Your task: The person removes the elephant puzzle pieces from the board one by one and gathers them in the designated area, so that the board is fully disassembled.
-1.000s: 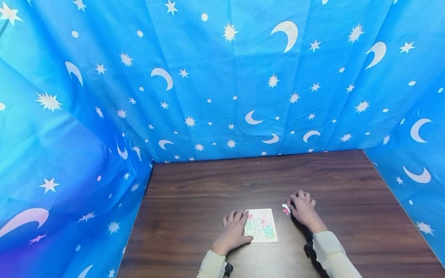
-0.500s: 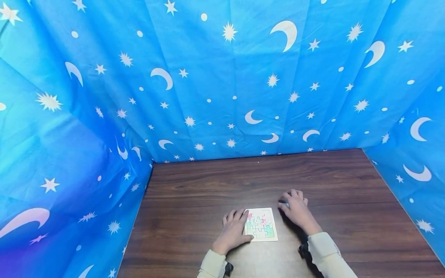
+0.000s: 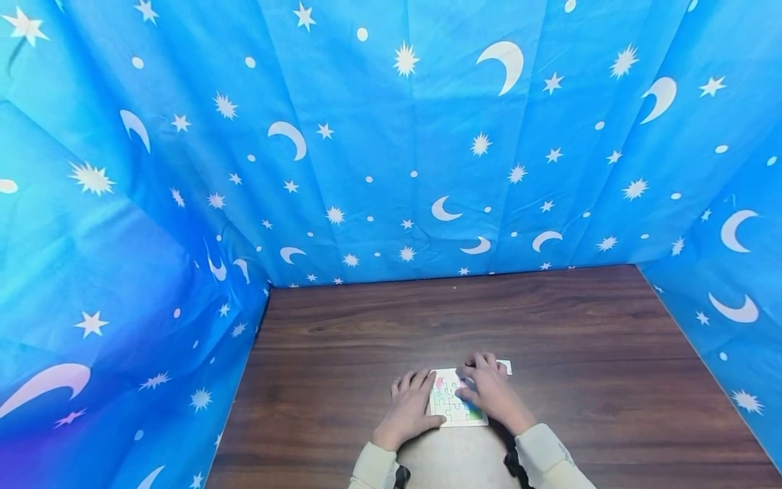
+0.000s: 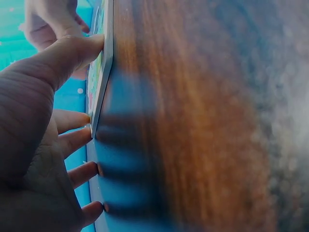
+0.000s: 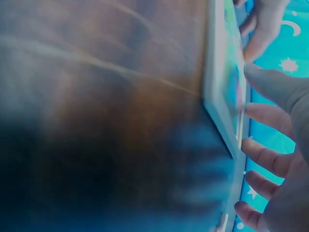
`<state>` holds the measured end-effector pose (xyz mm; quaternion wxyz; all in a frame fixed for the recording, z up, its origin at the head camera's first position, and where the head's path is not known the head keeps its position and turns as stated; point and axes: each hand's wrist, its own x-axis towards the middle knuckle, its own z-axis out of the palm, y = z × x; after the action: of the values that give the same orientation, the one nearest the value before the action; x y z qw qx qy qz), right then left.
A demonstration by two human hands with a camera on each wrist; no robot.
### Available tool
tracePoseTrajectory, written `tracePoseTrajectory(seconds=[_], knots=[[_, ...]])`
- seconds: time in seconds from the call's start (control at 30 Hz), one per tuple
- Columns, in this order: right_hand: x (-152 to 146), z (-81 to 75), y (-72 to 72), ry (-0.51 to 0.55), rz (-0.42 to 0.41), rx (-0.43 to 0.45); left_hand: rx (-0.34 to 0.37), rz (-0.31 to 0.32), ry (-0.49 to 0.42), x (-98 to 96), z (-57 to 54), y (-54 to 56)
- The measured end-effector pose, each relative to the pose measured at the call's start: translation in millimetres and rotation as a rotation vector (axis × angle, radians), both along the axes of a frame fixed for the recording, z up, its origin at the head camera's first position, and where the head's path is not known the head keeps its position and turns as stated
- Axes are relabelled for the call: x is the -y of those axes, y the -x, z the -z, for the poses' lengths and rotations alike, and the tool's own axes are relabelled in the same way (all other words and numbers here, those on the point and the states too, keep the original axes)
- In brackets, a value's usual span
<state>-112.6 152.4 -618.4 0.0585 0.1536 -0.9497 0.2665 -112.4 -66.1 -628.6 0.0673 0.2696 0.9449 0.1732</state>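
Note:
A square jigsaw puzzle [image 3: 457, 413] with a pale frame lies flat on the table in the head view. My left hand [image 3: 411, 407] rests on its left side, fingers spread, the thumb on the near corner and the index fingertip at the far corner. Over the puzzle's far right part, my right hand [image 3: 489, 390] pinches a puzzle piece [image 5: 235, 87] between thumb and index finger; blue shows there, but most of the piece is hidden. The other right fingers reach past the frame. Another puzzle piece [image 3: 505, 367], whitish, lies just behind the right hand, partly covered by it.
The brown wooden table [image 3: 342, 339] stretches out around the puzzle. A blue cloth [image 3: 379, 136] with white moons and stars hangs along its back and both sides.
My right hand has moved left from the table onto the puzzle with a piece in its fingers. The whitish piece beside it has come into view. My left hand has stayed in place.

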Motion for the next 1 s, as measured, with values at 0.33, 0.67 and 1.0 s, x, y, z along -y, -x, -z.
tracePoseTrajectory(seconds=[0.33, 0.67, 1.0], knots=[[9.5, 2.5, 0.1, 0.045, 0.074, 0.009, -0.033, 0.013, -0.003, -0.3, 2.8, -1.7], [9.5, 4.9, 6.5, 0.103, 0.079, -0.018, -0.058, 0.038, 0.048, 0.1, 2.3, 0.7], [1.2, 2.1, 9.2, 0.110, 0.083, 0.074, -0.093, 0.029, 0.051, -1.4, 0.0, -10.2]])
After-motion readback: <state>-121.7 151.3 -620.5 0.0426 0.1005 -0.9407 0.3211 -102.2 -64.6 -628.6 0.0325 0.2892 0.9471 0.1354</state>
